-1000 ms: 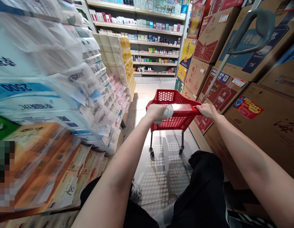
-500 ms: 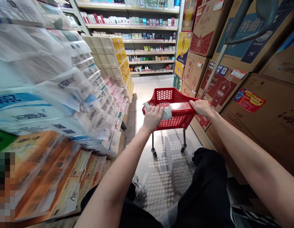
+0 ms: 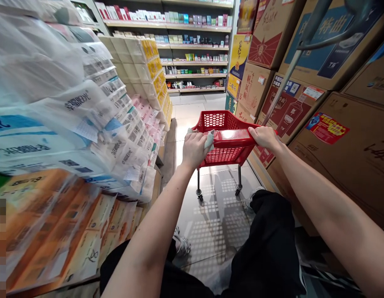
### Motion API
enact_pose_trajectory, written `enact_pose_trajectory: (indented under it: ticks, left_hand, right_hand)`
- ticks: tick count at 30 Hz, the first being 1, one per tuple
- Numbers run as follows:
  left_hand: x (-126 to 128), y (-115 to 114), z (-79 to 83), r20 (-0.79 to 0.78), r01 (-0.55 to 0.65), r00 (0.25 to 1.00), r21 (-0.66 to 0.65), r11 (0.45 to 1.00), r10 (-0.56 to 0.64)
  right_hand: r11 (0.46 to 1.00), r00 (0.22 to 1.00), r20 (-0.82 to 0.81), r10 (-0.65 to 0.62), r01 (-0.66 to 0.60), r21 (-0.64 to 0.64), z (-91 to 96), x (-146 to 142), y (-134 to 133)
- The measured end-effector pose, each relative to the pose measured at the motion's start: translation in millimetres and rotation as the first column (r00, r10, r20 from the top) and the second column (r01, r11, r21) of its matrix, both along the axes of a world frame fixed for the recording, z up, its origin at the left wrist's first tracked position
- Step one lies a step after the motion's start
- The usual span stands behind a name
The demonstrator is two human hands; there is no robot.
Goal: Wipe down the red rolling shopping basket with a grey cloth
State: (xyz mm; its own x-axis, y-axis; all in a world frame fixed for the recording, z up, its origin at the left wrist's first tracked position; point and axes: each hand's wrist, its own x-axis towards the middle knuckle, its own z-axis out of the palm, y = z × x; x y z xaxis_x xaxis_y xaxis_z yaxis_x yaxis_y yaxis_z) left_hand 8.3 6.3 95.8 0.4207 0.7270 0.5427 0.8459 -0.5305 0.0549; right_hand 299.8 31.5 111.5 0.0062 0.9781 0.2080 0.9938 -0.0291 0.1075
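Observation:
A red plastic shopping cart [image 3: 226, 156] stands in front of me on dark legs with casters. Between my fingers and the left part of its handle [image 3: 233, 135] is a pale, crumpled cloth [image 3: 209, 140]. My left hand [image 3: 194, 148] is closed over this cloth, pressing it around the handle. At the handle's right end, my right hand [image 3: 264, 137] is wrapped on the bar, thumb on the near side. The cart's basket shows lattice walls; its bottom is mostly hidden by the handle.
Packs of tissue paper [image 3: 86, 107] are piled on the left, with orange packs [image 3: 51, 223] below. Cardboard cartons [image 3: 344, 136] rise on the right, with a slanted metal pole [image 3: 285, 82] before them. Shelves of small goods [image 3: 194, 47] stand behind the tiled floor [image 3: 210, 231].
My left hand has slid left along the handle with the cloth, baring more of the red bar. My right hand keeps its place at the right end.

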Motion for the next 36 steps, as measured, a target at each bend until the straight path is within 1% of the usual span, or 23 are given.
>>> enact_pose_trajectory:
  ticks: [2, 4, 6, 8, 10, 12, 13, 14, 15, 16, 17, 18, 19, 20, 21, 22, 23, 24, 26, 28, 31, 33, 36]
  left_hand:
    - [5, -10, -9.3, 0.012, 0.003, 1.0, 0.06, 0.998, -0.004]
    - [10, -16, -14.6, 0.012, -0.01, 1.0, 0.096, 0.995, 0.009]
    - [11, -16, -15.4, 0.02, -0.011, 1.0, 0.1, 0.995, 0.009]
    - [6, -10, -13.4, 0.054, 0.017, 0.998, 0.069, 0.997, -0.021]
    - [-2, -1, -11.6, 0.161, 0.03, 0.986, 0.032, 0.999, -0.034]
    - [-11, 8, -12.7, 0.338, 0.023, 0.941, 0.009, 1.0, -0.025]
    - [-14, 12, -14.5, 0.448, 0.014, 0.894, 0.003, 1.0, -0.014]
    - [-15, 15, -16.9, 0.565, 0.003, 0.825, -0.007, 1.0, 0.002]
    - [-16, 18, -19.7, 0.684, -0.007, 0.729, -0.029, 1.0, 0.025]
    - [-15, 20, -22.4, 0.799, -0.01, 0.599, -0.067, 0.998, 0.06]
    - [-13, 22, -24.6, 0.895, 0.002, 0.433, -0.122, 0.993, 0.109]
    - [-11, 23, -25.9, 0.956, 0.039, 0.239, -0.186, 0.982, 0.171]
    - [-7, 24, -26.3, 0.97, 0.108, 0.035, -0.242, 0.964, 0.24]
    - [-3, 24, -25.6, 0.938, 0.199, -0.159, -0.275, 0.941, 0.308]
    - [2, 24, -24.3, 0.873, 0.298, -0.324, -0.272, 0.915, 0.365]
    - [7, 23, -22.7, 0.795, 0.39, -0.451, -0.234, 0.891, 0.406]
    - [13, 20, -21.3, 0.725, 0.467, -0.537, -0.17, 0.868, 0.431]
    - [20, 17, -20.5, 0.673, 0.523, -0.592, -0.097, 0.847, 0.443]
    - [34, 7, -21.6, 0.624, 0.585, -0.643, 0.026, 0.81, 0.444]
    - [49, -3, -25.8, 0.612, 0.605, -0.656, 0.075, 0.792, 0.443]
    - [62, -15, -32.3, 0.614, 0.617, -0.644, 0.064, 0.784, 0.457]
    - [59, -18, -34.1, 0.616, 0.641, -0.628, 0.062, 0.765, 0.476]
    - [33, -18, -34.2, 0.599, 0.63, -0.661, 0.116, 0.768, 0.452]
  right_hand:
    - [1.0, 1.0, 0.0, 0.004, -0.004, -0.007, 0.4, 0, 0]
    - [1.0, 1.0, -0.001, 0.009, -0.009, -0.012, 0.8, 0, -1]
    - [1.0, 1.0, 0.005, 0.01, -0.01, -0.009, 0.9, -1, -2]
    - [1.0, 1.0, 0.013, 0.009, -0.009, -0.003, 0.6, -3, -4]
    - [1.0, 1.0, 0.018, 0.008, -0.008, 0.002, 0.4, -6, -4]
    - [1.0, 1.0, 0.018, 0.01, -0.01, 0.005, 0.6, -10, -5]
    - [1.0, 1.0, 0.016, 0.013, -0.013, 0.007, 1.0, -12, -4]
    - [1.0, 1.0, 0.013, 0.018, -0.018, 0.007, 1.4, -14, -4]
    - [1.0, 1.0, 0.009, 0.022, -0.022, 0.007, 2.0, -15, -4]
    - [1.0, 1.0, 0.006, 0.026, -0.027, 0.005, 2.5, -17, -4]
    - [1.0, 1.0, 0.004, 0.029, -0.029, 0.005, 3.0, -18, -4]
    - [1.0, 1.0, 0.004, 0.031, -0.031, 0.006, 3.4, -20, -4]
    - [0.999, 0.999, 0.004, 0.032, -0.032, 0.008, 3.7, -21, -4]
    - [0.999, 0.999, 0.003, 0.032, -0.032, 0.01, 3.8, -21, -4]
    - [0.999, 0.999, 0.0, 0.032, -0.032, 0.011, 3.8, -22, -4]
    - [0.999, 1.0, -0.004, 0.031, -0.031, 0.013, 3.6, -22, -4]
    - [0.999, 1.0, -0.01, 0.029, -0.029, 0.014, 3.4, -22, -4]
    - [1.0, 1.0, -0.017, 0.026, -0.026, 0.014, 3.2, -22, -4]
    - [1.0, 0.999, -0.029, 0.021, -0.021, 0.012, 2.8, -21, -4]
    - [1.0, 0.999, -0.038, 0.015, -0.014, 0.013, 2.3, -20, -5]
    - [1.0, 0.999, -0.041, 0.001, 0.0, 0.025, 1.9, -18, -6]
    - [1.0, 0.999, -0.035, 0.0, 0.001, 0.03, 1.7, -18, -8]
    - [1.0, 0.999, -0.031, 0.01, -0.009, 0.027, 1.7, -18, -11]
